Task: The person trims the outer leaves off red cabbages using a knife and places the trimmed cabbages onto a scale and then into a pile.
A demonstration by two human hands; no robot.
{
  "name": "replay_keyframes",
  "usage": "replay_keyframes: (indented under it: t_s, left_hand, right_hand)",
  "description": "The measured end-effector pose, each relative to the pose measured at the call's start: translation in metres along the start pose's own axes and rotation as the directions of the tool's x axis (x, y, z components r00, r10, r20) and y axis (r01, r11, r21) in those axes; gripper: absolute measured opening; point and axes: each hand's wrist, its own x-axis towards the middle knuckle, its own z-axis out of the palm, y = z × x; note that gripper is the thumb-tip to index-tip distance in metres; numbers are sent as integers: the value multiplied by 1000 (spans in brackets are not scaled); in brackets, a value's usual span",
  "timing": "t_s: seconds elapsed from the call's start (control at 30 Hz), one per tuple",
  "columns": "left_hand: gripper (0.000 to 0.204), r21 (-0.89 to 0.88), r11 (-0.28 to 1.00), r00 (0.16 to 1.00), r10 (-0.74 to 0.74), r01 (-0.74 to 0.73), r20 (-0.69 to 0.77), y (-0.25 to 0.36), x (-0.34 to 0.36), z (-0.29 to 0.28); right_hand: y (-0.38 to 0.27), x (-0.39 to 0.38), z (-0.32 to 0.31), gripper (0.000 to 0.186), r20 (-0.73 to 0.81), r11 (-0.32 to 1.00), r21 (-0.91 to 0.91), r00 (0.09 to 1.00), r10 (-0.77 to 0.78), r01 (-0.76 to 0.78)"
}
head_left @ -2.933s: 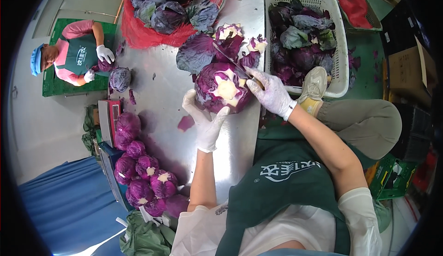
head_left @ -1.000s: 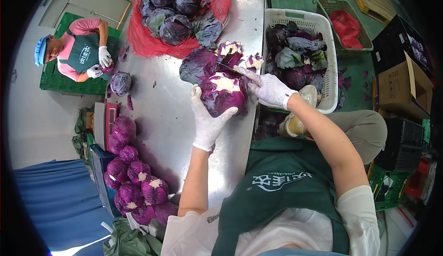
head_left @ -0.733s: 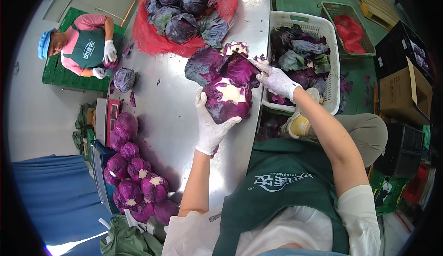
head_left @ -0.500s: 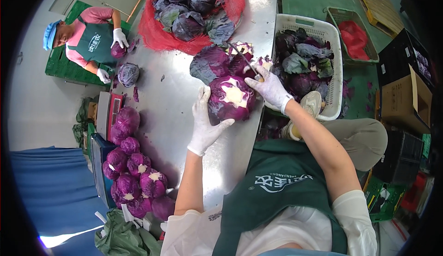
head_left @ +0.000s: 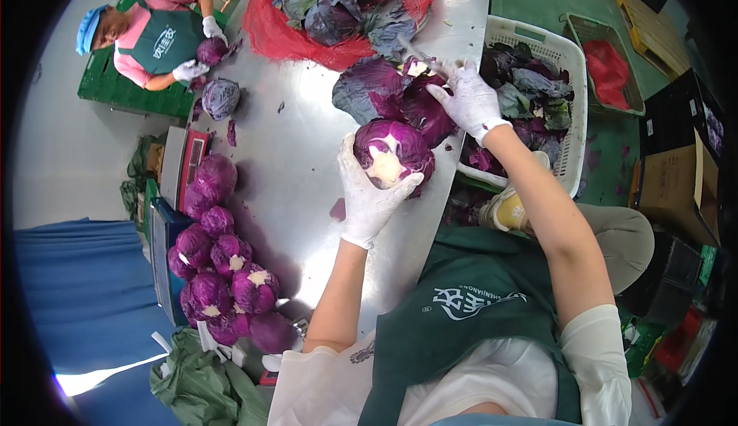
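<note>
My gloved left hand [head_left: 363, 203] cups a purple cabbage [head_left: 400, 138], with a pale cut base showing, on the steel table [head_left: 300, 149]. Above it, my gloved right hand [head_left: 469, 96] grips a knife [head_left: 415, 51], partly hidden and blurred, over loose purple and bluish outer leaves [head_left: 357, 88] and cut pieces near the table's right edge.
A red mesh sack [head_left: 284, 34] holds cabbages. A pile of trimmed cabbages [head_left: 215, 180] lies at left, beside scales [head_left: 192, 157]. A white basket [head_left: 573, 142] of leaves is at right, near a cardboard box [head_left: 669, 188]. A co-worker [head_left: 157, 42] handles another cabbage.
My left hand has tilted and gripped the cabbage, which sits slightly higher in view. My right hand and knife have moved up and right, away from it. The whole view has also shifted.
</note>
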Motion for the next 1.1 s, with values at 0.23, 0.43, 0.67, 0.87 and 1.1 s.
replay_keyframes:
  t_s: [0.23,0.43,0.67,0.87,1.1]
  left_hand:
    - [106,189,970,988,144,-152,57,-10,9,-6]
    - [111,126,984,986,109,-125,128,-1,15,-6]
    - [110,110,988,980,85,-106,181,-3,20,-10]
    - [110,120,986,977,94,-118,190,-4,21,-10]
    - [110,188,964,975,161,-189,154,-3,18,-10]
  right_hand:
    - [-56,-49,-48,37,243,912,372,930,-277,174]
    - [-57,-39,-66,45,521,929,360,806,-280,90]
    - [-56,-39,-62,46,490,920,357,806,-331,161]
    - [-53,-33,-59,44,542,933,339,785,-299,121]
    - [-25,-25,-20,40,285,843,538,934,-216,31]
